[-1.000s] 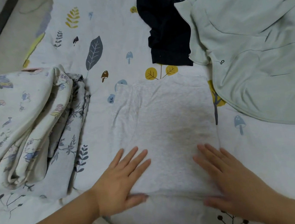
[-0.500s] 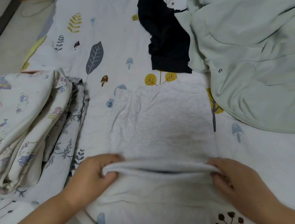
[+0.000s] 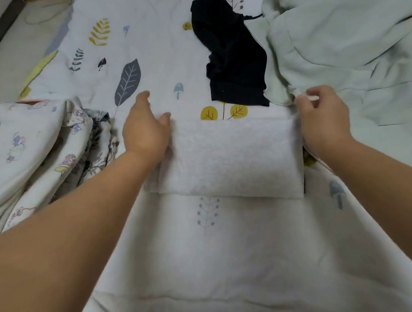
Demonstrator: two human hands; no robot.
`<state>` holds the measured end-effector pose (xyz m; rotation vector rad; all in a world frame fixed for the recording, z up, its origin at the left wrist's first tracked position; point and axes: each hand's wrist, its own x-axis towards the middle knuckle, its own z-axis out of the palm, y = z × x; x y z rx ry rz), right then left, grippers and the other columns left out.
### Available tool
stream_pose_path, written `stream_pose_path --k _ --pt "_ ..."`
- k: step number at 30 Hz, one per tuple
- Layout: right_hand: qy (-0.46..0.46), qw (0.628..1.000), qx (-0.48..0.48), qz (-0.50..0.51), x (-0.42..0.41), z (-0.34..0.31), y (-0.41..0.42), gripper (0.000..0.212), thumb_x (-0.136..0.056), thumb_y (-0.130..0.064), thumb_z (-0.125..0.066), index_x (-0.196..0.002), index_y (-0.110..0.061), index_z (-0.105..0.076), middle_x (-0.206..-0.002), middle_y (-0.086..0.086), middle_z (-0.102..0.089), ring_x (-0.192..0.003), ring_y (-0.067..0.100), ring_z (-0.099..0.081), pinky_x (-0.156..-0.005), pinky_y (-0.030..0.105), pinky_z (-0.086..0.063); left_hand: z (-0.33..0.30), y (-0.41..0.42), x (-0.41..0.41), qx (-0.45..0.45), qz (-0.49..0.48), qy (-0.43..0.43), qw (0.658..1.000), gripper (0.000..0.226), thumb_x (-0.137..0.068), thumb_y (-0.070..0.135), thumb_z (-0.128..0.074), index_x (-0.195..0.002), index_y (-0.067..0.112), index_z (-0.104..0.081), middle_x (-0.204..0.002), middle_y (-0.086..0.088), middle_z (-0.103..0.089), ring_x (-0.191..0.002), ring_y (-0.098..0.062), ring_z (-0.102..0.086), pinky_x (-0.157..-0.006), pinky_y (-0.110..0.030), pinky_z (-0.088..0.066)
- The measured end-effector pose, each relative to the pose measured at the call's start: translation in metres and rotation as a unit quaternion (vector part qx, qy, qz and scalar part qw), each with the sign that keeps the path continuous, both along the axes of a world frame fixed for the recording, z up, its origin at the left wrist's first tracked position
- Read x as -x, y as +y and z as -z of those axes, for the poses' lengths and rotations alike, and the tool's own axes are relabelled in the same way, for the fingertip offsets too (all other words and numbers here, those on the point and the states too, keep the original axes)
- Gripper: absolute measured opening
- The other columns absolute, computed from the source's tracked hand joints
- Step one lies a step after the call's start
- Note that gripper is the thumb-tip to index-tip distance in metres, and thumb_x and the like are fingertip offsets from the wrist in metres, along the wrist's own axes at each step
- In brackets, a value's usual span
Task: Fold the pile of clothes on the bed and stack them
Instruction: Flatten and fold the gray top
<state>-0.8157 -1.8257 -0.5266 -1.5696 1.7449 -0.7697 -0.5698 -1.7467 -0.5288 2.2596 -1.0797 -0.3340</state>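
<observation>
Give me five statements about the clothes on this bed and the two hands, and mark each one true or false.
1. The white garment lies folded between the two hands. True.
2. The black garment lies on top of the white garment. False: it lies beyond it, on the sheet, apart from it.
3. The right hand pinches the white garment's right edge. True.
4. The left hand holds the printed bundle. False: it is at the white garment's left edge; the bundle lies untouched further left.
5. The green garment is neatly folded. False: it lies rumpled at the right.
</observation>
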Motion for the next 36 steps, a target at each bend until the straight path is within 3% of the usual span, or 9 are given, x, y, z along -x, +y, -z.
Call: stream_pose_path --k 4,8,15,19,22,25,29,33,36 --pt "0.142 0.977 0.116 -0.113 -0.015 0.013 0.042 0.053 -0.091 -0.017 -0.048 -0.141 -0.005 -0.034 -0.144 0.022 -0.035 -0.131 0.034 -0.034 -0.108 0.040 -0.026 0.022 0.020 0.030 0.005 0.107 -0.156 0.982 0.060 -0.094 0.024 -0.044 -0.148 0.011 -0.021 -0.154 -0.012 -0.022 -0.142 -0.027 -0.021 -0.114 -0.046 -0.015" --pt "0.330 0.876 0.109 -0.334 -0.020 0.049 0.086 0.061 -0.097 -0.038 -0.036 -0.150 -0.014 -0.016 -0.158 0.013 -0.002 -0.146 0.029 -0.001 -0.116 0.048 -0.003 0.060 0.043 0.040 -0.151 0.296 -0.255 0.908 0.060 -0.097 0.044 -0.025 -0.149 0.026 -0.001 -0.159 -0.001 0.005 -0.146 -0.022 0.006 -0.114 -0.047 0.007" --pt "0.373 0.885 -0.007 -0.280 0.005 0.077 0.067 0.061 -0.098 -0.046 -0.021 -0.150 -0.024 0.003 -0.158 -0.004 0.011 -0.145 0.016 0.011 -0.115 0.046 0.002 0.074 0.047 0.010 -0.215 0.212 -0.181 0.936 0.062 -0.096 0.048 -0.020 -0.149 0.028 0.006 -0.158 0.000 0.011 -0.145 -0.020 0.011 -0.115 -0.046 0.006" --pt "0.257 0.938 0.084 -0.218 0.013 0.055 0.066 0.051 -0.093 -0.024 -0.049 -0.139 -0.003 -0.037 -0.148 0.021 -0.030 -0.136 0.035 -0.027 -0.107 0.042 -0.023 0.054 0.049 0.009 -0.116 0.036 -0.081 0.989 0.067 -0.095 0.041 -0.041 -0.148 0.009 -0.016 -0.153 -0.019 -0.016 -0.140 -0.035 -0.015 -0.112 -0.046 -0.016" --pt "0.118 0.990 0.026 -0.067 0.016 0.043 0.066 0.042 -0.087 -0.019 -0.057 -0.125 -0.001 -0.047 -0.119 0.019 -0.051 -0.104 0.032 -0.049 -0.086 0.039 -0.037 0.042 0.044 0.005 -0.158 -0.105 0.070 0.979 0.062 -0.092 0.046 -0.046 -0.135 0.002 -0.037 -0.135 -0.020 -0.044 -0.123 -0.038 -0.041 -0.100 -0.042 -0.034" --pt "0.052 0.988 -0.142 -0.015 0.012 0.045 0.061 0.046 -0.087 -0.031 -0.058 -0.121 -0.003 -0.047 -0.111 0.012 -0.057 -0.090 0.023 -0.049 -0.075 0.031 -0.035 0.038 0.037 0.002 -0.176 -0.121 0.201 0.956 0.076 -0.085 0.055 -0.053 -0.139 0.005 -0.038 -0.137 -0.012 -0.048 -0.119 -0.032 -0.049 -0.091 -0.036 -0.043" --pt "-0.033 0.977 -0.211 0.016 0.009 0.047 0.053 0.045 -0.082 -0.029 -0.067 -0.114 0.001 -0.057 -0.108 0.013 -0.061 -0.097 0.030 -0.057 -0.083 0.038 -0.046 0.035 0.035 0.000 -0.150 -0.118 0.363 0.912 0.070 -0.070 0.045 -0.076 -0.123 0.010 -0.049 -0.110 -0.005 -0.061 -0.085 -0.021 -0.062 -0.050 -0.025 -0.049" --pt "-0.188 0.950 -0.246 0.028 0.007 0.040 0.055 0.017 -0.081 -0.013 -0.069 -0.097 -0.009 -0.064 -0.096 0.008 -0.066 -0.085 0.026 -0.062 -0.078 0.036 -0.051 0.037 0.039 0.003 -0.125 -0.108 0.428 0.888 0.033 -0.073 0.029 -0.078 -0.092 0.012 -0.058 -0.090 -0.007 -0.067 -0.077 -0.022 -0.066 -0.071 -0.034 -0.054" --pt "-0.187 0.959 -0.212 -0.009 0.013 0.029 0.060 0.013 -0.081 -0.009 -0.066 -0.079 -0.021 -0.062 -0.094 0.005 -0.068 -0.083 0.022 -0.063 -0.079 0.037 -0.052 0.033 0.053 0.009 -0.079 -0.088 0.477 0.871 0.029 -0.078 0.020 -0.073 -0.104 0.010 -0.063 -0.097 -0.009 -0.071 -0.082 -0.024 -0.069 -0.067 -0.032 -0.056"
